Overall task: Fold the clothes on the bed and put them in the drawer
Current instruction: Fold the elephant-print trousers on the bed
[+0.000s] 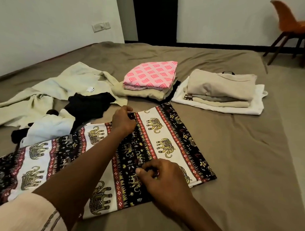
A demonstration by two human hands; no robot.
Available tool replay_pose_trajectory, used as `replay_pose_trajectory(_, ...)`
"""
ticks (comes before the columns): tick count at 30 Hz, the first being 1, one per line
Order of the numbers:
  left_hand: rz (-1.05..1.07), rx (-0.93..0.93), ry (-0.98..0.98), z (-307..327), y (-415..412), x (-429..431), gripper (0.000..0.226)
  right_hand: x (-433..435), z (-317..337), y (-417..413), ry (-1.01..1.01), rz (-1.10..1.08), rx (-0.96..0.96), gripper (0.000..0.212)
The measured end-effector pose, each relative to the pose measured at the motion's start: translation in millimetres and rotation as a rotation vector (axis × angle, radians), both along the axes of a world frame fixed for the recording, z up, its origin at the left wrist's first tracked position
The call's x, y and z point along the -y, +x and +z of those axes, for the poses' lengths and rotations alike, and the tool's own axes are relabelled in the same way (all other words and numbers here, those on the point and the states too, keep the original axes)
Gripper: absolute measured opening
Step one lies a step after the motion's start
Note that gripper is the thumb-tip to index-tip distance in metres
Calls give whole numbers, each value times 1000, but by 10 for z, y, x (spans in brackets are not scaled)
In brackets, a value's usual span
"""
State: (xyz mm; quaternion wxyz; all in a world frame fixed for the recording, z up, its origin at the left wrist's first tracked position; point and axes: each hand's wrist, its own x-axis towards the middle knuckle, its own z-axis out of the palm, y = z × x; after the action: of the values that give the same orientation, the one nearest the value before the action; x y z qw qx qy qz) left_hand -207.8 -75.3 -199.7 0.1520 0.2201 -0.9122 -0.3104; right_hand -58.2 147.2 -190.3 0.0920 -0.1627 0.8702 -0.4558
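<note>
In the head view, an elephant-print cloth [168, 142] is seen spread on the bed [244, 155]. Its far edge is pinched by the left hand [123, 121], and a fold nearer the person is pinched by the right hand [157, 177]. The hands are held apart. Beyond the cloth a pink-topped pile [150, 75] and a beige pile [220, 88] are stacked, with unfolded clothes [61, 91] heaped at the left.

The room is dimly, evenly lit with a warm cast, leaving only soft shadows beneath the right hand [161, 180] on the brown bed [236, 155]. The wide lens bows the edges; the orange chair [290, 20] is smeared, and the doorway [156, 18] is black.
</note>
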Motion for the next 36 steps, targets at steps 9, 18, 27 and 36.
replay_pose_trajectory(9, -255, 37, -587, 157, -199, -364, 74, -678, -158, -545, 691, -378, -197, 54)
replay_pose_trajectory(18, -984, 188, -1372, 325, -790, -1151, 61, -889, -193, -828, 333, -314, 146, 32)
replay_pose_trajectory(27, -584, -137, -856, 1011, -95, -382, 18, -437, 590, -411, -239, -177, 127, 14)
replay_pose_trajectory(36, 6, -156, -77, 1006, 1431, 1228, 24, 1025, 650, 557, -192, 50, 105, 37)
